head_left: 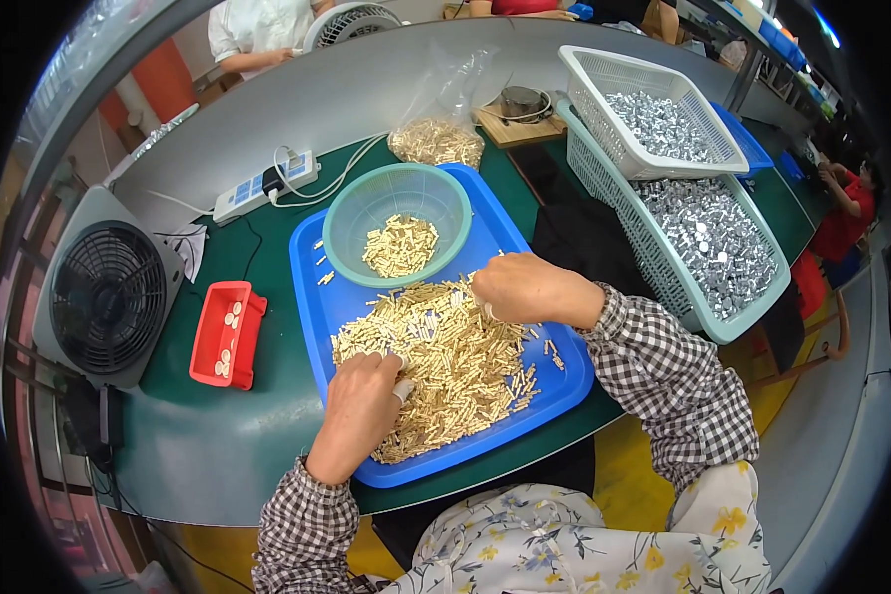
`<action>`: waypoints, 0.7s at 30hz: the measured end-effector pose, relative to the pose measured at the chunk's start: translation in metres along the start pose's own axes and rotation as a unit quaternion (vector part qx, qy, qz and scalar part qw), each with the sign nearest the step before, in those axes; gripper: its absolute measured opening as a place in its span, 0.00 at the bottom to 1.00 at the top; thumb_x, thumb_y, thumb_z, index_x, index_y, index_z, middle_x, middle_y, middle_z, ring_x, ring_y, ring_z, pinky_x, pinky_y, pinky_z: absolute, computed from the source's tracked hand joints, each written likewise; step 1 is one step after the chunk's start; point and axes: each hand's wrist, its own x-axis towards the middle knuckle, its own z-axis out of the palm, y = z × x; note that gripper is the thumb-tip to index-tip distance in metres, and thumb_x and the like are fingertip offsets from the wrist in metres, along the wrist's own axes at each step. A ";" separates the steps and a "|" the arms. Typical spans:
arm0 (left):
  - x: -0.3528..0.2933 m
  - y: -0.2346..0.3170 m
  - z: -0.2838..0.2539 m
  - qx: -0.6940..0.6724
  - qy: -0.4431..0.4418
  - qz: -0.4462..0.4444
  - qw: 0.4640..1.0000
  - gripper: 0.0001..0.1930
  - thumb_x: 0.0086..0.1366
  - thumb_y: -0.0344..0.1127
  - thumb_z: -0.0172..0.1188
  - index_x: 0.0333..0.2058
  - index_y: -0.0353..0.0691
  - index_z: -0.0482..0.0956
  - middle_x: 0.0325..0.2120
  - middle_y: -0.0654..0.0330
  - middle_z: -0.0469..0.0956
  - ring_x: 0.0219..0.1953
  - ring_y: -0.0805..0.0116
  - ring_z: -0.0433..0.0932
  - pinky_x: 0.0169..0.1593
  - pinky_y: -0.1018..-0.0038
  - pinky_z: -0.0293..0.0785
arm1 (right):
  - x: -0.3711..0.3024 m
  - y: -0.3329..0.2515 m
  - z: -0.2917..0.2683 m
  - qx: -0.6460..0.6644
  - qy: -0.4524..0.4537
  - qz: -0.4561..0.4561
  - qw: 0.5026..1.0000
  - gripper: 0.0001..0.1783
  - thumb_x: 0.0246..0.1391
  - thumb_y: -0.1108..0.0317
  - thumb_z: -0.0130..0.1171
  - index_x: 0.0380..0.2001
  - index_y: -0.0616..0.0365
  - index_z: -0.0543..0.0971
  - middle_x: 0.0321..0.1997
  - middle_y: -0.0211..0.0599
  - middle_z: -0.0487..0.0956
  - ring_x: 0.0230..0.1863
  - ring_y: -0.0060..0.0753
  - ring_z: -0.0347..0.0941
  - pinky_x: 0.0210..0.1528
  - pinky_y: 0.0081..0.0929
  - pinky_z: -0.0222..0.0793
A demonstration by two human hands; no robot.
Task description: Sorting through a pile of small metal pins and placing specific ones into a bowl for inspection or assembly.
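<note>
A blue tray in front of me holds a wide heap of small brass-coloured cylindrical pieces. On the heap's left side rests my left hand, its fingers curled together with pale finger covers on some of them. My right hand is closed at the heap's upper right, fingertips turned down toward the pieces. What either hand pinches, if anything, is hidden. At the tray's far end sits a round green mesh basket with more brass pieces inside. A few silvery pieces lie among the heap between my hands.
A red bin with round pieces stands left, beside a grey fan and a power strip. Behind the tray is a clear bag of brass pieces. Stacked white and green baskets hold silvery parts at right. Other people work beyond.
</note>
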 end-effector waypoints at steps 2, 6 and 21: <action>0.001 0.002 0.002 -0.003 0.008 -0.005 1.000 0.08 0.50 0.29 0.62 0.30 0.34 0.76 0.23 0.51 0.75 0.31 0.53 0.73 0.35 0.62 0.67 | -0.003 -0.002 -0.004 0.004 -0.009 0.013 1.000 0.05 0.40 0.75 0.53 0.21 0.68 0.75 0.19 0.52 0.74 0.25 0.54 0.73 0.31 0.43 0.67; 0.002 0.003 0.010 -0.070 0.033 -0.030 0.997 0.07 0.50 0.29 0.61 0.30 0.35 0.76 0.23 0.51 0.75 0.30 0.52 0.73 0.34 0.62 0.68 | -0.001 -0.013 -0.006 0.166 0.049 0.008 0.985 0.06 0.43 0.75 0.54 0.26 0.65 0.77 0.24 0.52 0.77 0.31 0.53 0.74 0.31 0.42 0.69; 0.009 -0.008 0.008 -0.402 0.032 -0.209 0.891 0.07 0.58 0.29 0.58 0.34 0.34 0.76 0.23 0.61 0.74 0.25 0.71 0.71 0.30 0.75 0.69 | 0.016 -0.044 0.024 0.385 0.159 -0.056 0.907 0.10 0.47 0.73 0.55 0.35 0.65 0.77 0.23 0.51 0.76 0.25 0.49 0.75 0.26 0.35 0.68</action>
